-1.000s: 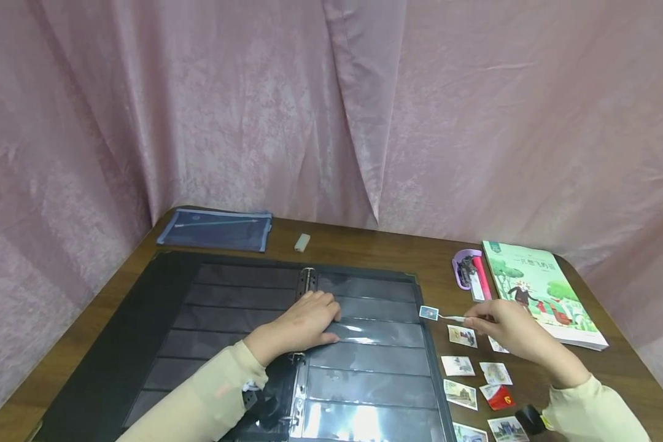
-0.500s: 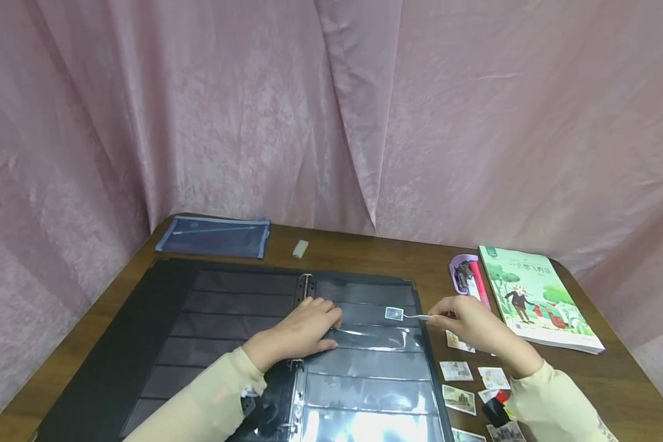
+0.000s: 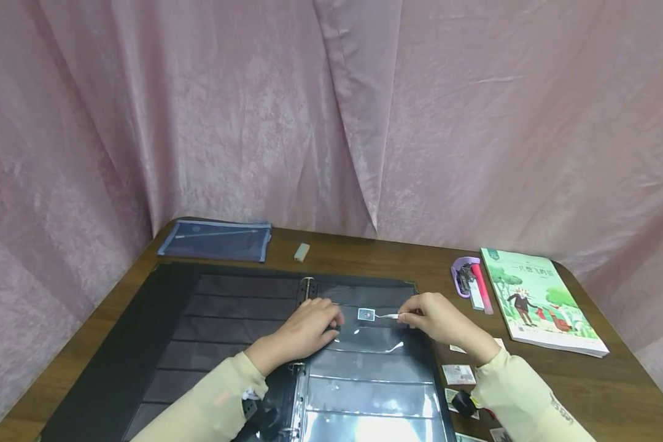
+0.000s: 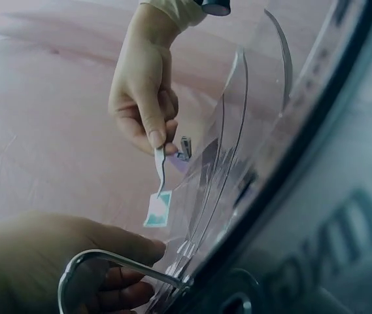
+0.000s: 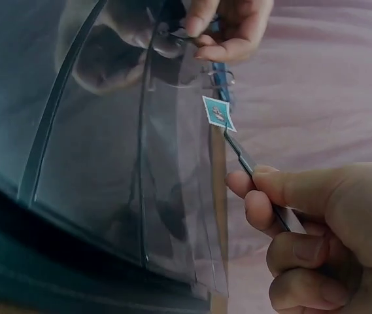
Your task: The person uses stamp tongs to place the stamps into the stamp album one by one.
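The stamp (image 3: 366,314) is edging nearer the left hand (image 3: 306,326), riding in tweezers (image 3: 388,316) the right hand (image 3: 432,316) is pinching; whether the left is gripping the album (image 3: 372,366), I can't tell.

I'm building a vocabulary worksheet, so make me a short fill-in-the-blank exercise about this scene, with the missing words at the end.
1. The right hand pinches a pair of ____.
2. The small stamp held out at the tool's tip has a ____ border.
3. In the head view, the green book lies to the ____ of the open album.
4. The curtain behind the table is ____.

Missing words: tweezers; white; right; pink.
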The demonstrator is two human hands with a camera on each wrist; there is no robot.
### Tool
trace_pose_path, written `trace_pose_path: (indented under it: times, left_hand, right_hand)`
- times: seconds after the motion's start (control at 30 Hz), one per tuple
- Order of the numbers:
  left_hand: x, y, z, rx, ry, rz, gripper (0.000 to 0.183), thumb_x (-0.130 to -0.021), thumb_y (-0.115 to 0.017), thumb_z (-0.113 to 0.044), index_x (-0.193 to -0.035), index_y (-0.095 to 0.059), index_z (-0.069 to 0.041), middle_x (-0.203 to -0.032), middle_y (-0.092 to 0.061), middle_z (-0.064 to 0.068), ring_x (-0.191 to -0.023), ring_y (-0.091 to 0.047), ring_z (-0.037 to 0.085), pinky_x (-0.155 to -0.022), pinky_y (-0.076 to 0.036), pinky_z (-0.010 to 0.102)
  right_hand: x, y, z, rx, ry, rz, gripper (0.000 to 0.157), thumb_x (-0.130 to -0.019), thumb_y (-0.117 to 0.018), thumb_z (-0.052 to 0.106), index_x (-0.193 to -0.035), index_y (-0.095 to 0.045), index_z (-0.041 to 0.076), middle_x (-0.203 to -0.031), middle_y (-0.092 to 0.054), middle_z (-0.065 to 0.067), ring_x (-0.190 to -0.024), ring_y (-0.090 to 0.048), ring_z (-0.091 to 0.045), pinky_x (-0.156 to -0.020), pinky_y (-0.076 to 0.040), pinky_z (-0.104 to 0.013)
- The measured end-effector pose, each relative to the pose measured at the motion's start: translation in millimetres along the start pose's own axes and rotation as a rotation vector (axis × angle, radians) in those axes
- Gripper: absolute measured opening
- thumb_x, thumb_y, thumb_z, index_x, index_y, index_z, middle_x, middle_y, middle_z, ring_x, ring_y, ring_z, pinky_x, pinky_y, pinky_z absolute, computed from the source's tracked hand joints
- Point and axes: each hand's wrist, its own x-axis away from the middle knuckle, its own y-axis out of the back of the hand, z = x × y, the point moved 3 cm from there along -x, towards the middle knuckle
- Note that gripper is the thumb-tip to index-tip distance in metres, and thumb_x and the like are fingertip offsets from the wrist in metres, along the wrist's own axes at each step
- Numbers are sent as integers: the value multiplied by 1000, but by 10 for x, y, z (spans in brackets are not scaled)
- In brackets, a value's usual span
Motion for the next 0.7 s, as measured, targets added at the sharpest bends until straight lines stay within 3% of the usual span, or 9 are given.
trace_pose_path:
  times: [0.27,0.7]
  left_hand:
    - [3,-13,33,-69,-66,-122,15,-79,-66,-29,-76,-53,-23,-77,-50,-9,-74,-44,8,-67,-33,24]
    - [-4,-27,58,-48,-100,-171,15,-78,-66,-28,-77,-53,-22,-75,-51,-11,-74,-46,7,-69,-34,24]
  right_hand:
    - [-162,-112,107,-3,54,72,12,-84,-60,16,-79,-69,10,-69,-65,3,-59,-49,4,-54,-41,-16]
    - [-279,-141,202,13,118,179,10,-82,-61,12,-75,-68,9,-61,-62,2,-50,-44,4,-50,-38,-15]
